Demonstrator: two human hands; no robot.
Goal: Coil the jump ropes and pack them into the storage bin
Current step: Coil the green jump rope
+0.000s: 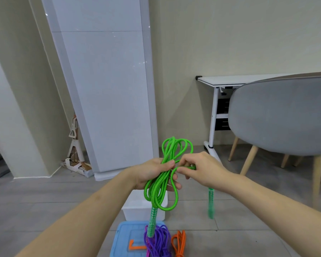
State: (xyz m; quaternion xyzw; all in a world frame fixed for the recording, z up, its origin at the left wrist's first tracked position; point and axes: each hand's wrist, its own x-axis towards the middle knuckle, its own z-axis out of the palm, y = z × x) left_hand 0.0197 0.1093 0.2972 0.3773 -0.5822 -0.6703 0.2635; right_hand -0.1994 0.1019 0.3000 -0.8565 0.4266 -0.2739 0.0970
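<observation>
My left hand (154, 172) grips a bundle of loops of the green jump rope (160, 188) at chest height. The loops stick up above the fist and hang below it. My right hand (198, 166) pinches a strand of the same rope next to the left fingers. One green handle (153, 221) hangs under the bundle, the other green handle (211, 203) dangles blurred below my right hand. Under the hands, on the floor, stands the white storage bin (137, 206). A purple jump rope (158, 242) and an orange jump rope (179, 243) lie near the bottom edge.
A blue lid (127, 236) with an orange latch lies on the grey floor in front of the bin. A grey chair (280, 115) with wooden legs and a white desk (230, 80) stand to the right. A tall white panel (107, 89) leans against the wall behind.
</observation>
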